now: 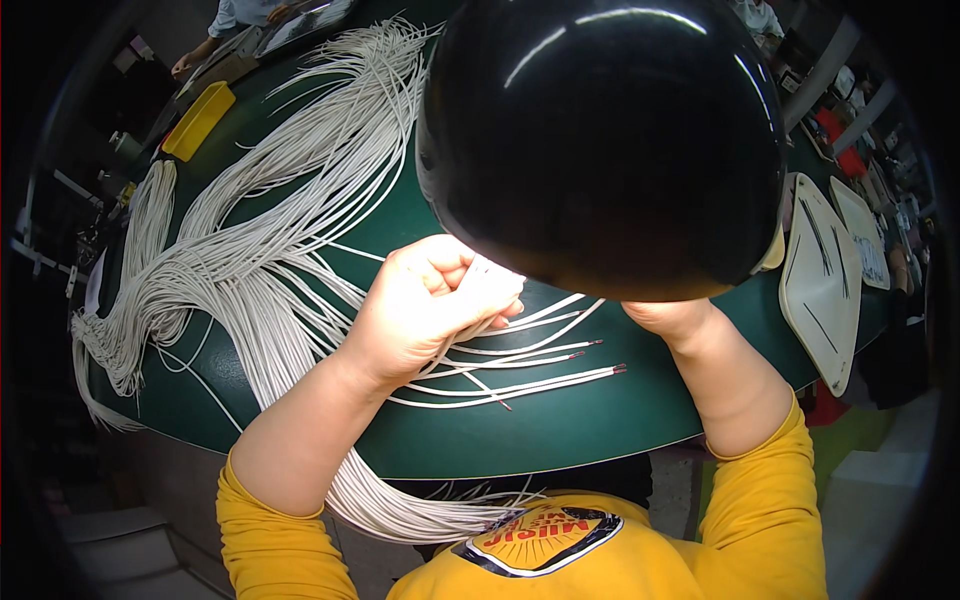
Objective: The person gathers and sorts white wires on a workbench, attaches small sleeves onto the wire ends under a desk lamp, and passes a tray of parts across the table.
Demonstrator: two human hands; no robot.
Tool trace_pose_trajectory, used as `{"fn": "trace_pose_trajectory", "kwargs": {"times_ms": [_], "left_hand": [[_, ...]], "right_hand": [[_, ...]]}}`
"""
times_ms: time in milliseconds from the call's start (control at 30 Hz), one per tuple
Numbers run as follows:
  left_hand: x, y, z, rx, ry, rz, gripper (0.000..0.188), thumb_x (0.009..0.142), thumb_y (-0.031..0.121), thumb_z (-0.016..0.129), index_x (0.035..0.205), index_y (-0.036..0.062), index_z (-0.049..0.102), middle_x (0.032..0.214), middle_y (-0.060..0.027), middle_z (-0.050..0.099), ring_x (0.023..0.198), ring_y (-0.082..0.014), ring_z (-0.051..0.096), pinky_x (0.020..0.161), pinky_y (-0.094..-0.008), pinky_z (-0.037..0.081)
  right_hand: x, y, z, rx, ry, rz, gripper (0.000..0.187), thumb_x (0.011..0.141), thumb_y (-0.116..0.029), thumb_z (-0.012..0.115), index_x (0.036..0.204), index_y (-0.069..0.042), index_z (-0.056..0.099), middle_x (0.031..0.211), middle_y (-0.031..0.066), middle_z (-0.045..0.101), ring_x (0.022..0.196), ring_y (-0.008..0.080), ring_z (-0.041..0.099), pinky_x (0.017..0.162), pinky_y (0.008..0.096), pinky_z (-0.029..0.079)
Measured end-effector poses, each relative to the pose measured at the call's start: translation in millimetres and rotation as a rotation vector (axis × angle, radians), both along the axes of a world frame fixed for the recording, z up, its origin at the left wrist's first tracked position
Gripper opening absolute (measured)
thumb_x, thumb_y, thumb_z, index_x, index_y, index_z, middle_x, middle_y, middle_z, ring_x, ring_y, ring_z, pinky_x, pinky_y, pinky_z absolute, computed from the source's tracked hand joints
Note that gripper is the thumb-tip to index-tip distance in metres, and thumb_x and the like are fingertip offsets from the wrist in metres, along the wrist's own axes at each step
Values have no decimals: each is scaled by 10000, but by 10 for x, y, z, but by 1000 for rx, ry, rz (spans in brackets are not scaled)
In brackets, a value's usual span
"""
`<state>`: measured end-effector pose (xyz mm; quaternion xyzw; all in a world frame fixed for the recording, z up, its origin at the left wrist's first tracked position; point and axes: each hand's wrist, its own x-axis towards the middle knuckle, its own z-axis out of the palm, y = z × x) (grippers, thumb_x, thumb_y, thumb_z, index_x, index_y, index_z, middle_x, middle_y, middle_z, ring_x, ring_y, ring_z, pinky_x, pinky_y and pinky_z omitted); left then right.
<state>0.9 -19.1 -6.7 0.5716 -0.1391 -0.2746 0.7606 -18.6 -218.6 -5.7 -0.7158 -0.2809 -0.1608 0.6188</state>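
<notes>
My left hand point(430, 295) is closed in a pinch under bright light, with a white cable point(443, 352) running out from beneath its palm. Glare hides the exact grip at the fingertips. My right hand point(672, 316) reaches under a large glossy black dome point(600, 150), which covers its fingers. Between the two hands, several white cables point(540, 385) with dark reddish ends lie loose and point right. A thick bundle of white cables point(270, 330) spreads on the left and drapes over the near edge toward my lap.
The green table point(560, 435) has a curved near edge. A yellow bin point(198, 120) stands at the far left. On the right, a cream tray point(820, 290) holds thin dark pieces, with another pale tray point(860, 230) behind it. Other people work at the far side.
</notes>
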Motion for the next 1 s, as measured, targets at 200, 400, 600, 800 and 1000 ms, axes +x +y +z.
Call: {"fn": "trace_pose_trajectory", "kwargs": {"times_ms": [200, 400, 600, 800, 1000], "left_hand": [[5, 0, 7, 4, -21, -11, 153, 763, 47, 578, 884, -33, 529, 773, -74, 587, 688, -96, 575, 638, -192, 478], [-13, -19, 4, 6, 0, 43, 141, 761, 48, 582, 869, -25, 529, 779, -75, 588, 688, -96, 574, 644, -192, 475], [22, 11, -4, -16, -6, 4, 145, 753, 43, 589, 862, -37, 535, 779, -81, 591, 689, -101, 580, 645, -196, 481], [-1, -46, -18, -24, -42, 72, 139, 761, 35, 578, 866, -47, 539, 808, -79, 584, 720, -96, 564, 672, -197, 469], [-5, -27, 40, 32, -52, -1, 146, 749, 25, 590, 859, -50, 532, 804, -83, 582, 744, -106, 567, 690, -212, 473]], "right_hand": [[-3, -15, 18, -156, -194, -76, 276, 682, 7, 596, 939, 38, 501, 894, 85, 554, 813, 166, 533, 740, 267, 430], [13, -75, -37, -361, -417, -220, 262, 685, 12, 596, 929, 37, 505, 872, 88, 556, 800, 187, 537, 743, 284, 429], [4, -138, -6, -637, -578, -371, 237, 688, 18, 593, 911, 35, 515, 840, 88, 561, 777, 207, 544, 741, 300, 429], [31, -49, -1, -216, -313, -217, 181, 669, 1, 618, 836, 20, 551, 788, 72, 579, 714, 183, 555, 701, 286, 443], [-6, 20, 70, -273, -63, -81, 184, 682, -22, 625, 854, 19, 570, 812, 80, 593, 731, 159, 564, 666, 251, 456]]}}
